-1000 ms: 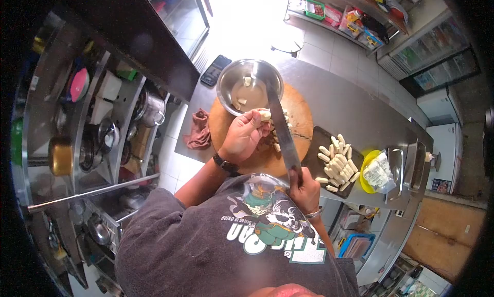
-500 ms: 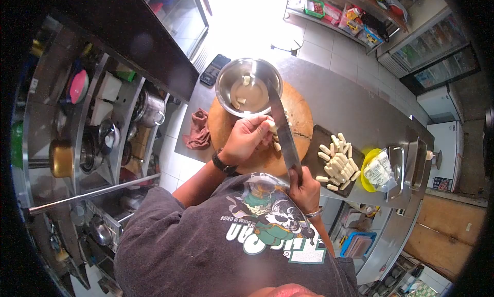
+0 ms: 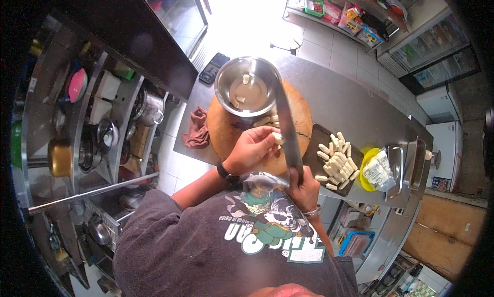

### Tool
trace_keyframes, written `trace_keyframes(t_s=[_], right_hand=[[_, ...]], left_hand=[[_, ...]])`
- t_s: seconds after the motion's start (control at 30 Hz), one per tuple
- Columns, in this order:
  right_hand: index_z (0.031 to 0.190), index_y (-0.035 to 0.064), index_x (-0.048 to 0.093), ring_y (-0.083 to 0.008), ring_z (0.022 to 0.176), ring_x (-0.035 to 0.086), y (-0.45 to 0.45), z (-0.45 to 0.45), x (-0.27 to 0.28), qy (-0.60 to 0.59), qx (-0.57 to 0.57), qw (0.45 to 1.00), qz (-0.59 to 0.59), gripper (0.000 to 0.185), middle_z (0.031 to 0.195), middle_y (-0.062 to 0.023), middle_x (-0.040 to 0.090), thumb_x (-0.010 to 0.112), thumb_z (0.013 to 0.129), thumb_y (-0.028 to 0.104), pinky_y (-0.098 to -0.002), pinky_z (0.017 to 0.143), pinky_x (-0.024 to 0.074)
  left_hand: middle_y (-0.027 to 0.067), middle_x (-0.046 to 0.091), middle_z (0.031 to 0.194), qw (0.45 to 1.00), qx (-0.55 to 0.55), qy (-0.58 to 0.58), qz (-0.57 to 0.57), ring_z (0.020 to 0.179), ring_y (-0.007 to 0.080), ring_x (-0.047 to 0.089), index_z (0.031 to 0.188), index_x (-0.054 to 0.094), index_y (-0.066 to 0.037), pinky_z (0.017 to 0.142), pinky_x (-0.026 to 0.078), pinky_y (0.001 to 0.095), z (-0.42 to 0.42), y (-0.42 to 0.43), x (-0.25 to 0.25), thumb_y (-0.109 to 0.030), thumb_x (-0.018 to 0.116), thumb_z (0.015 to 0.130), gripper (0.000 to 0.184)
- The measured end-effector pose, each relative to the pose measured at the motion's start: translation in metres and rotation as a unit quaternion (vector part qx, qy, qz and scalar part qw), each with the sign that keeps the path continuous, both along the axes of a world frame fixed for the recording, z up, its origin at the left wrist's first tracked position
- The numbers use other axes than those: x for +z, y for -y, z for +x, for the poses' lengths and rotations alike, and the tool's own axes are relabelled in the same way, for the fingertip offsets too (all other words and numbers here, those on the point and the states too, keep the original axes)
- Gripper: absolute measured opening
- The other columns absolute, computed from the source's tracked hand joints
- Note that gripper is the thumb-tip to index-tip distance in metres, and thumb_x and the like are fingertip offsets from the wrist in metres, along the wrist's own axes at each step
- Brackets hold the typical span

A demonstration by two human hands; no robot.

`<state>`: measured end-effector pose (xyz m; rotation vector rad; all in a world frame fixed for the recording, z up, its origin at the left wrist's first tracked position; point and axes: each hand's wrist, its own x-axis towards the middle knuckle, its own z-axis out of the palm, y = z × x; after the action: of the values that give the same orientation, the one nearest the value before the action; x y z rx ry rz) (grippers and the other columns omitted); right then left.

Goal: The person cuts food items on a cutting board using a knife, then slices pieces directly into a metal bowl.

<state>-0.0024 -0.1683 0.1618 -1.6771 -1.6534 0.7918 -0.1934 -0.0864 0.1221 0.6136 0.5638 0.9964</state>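
My left hand (image 3: 253, 149) pinches a short pale piece of food (image 3: 278, 138) beside the blade, over a round wooden chopping board (image 3: 226, 135). In my right hand (image 3: 304, 188) is the handle of a large knife (image 3: 289, 130), its broad blade pointing away from me across the board. More pale pieces (image 3: 274, 119) lie on the board near the bowl, partly behind the blade. The steel bowl (image 3: 223, 94) rests over the board's far edge with a few pale pieces inside. Their exact kind is unclear.
Right of the board, a dark tray (image 3: 323, 134) bears many pale finger-shaped pieces (image 3: 339, 164). Beyond it are a yellow dish (image 3: 366, 177) with a plastic bag (image 3: 380, 169) and a steel pan (image 3: 413, 166). A brown cloth (image 3: 196, 130) and dark device (image 3: 213, 69) lie left.
My left hand has drawn back toward my body and slightly right with the pale piece. The knife blade has shifted a little right, and pieces near the bowl now show.
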Motion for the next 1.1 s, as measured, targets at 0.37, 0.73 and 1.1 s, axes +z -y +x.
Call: trace_keyframes(t_s=[0.37,0.73,1.1], right_hand=[[0.094,0.0056,0.060,-0.0380,0.062,0.065,0.005,0.003,-0.003,-0.003,-0.001,0.999,-0.032,0.021,0.066,-0.0179,0.061,0.062,0.098,0.026,-0.0430,0.053,0.0472],[0.096,0.0057,0.061,-0.0409,0.067,0.065,0.004,0.002,-0.001,-0.010,0.008,1.000,-0.026,0.020,0.071,-0.0189,0.063,0.062,0.097,0.025,-0.0447,0.055,0.0480],[0.094,0.0061,0.059,-0.0425,0.067,0.064,0.003,0.002,0.000,-0.007,0.010,0.999,-0.043,0.021,0.071,-0.0192,0.062,0.061,0.098,0.027,-0.0464,0.056,0.0475]], left_hand=[[0.0087,0.066,0.115,0.982,0.119,0.145,-0.027,0.107,0.0183,0.061,0.122,0.060,-0.002,0.093,0.049,0.0320,-0.011,-0.029,-0.001,-0.008,0.060,0.097,0.025],[0.0086,0.069,0.111,0.984,0.098,0.150,0.002,0.097,0.0170,0.065,0.120,0.063,-0.001,0.087,0.050,0.0303,-0.011,-0.031,0.004,-0.010,0.060,0.098,0.023],[0.0040,0.068,0.094,0.994,0.085,0.022,0.067,0.078,0.0094,0.060,0.115,0.064,0.000,0.071,0.048,0.0226,-0.015,-0.025,0.010,-0.006,0.062,0.097,0.019]])
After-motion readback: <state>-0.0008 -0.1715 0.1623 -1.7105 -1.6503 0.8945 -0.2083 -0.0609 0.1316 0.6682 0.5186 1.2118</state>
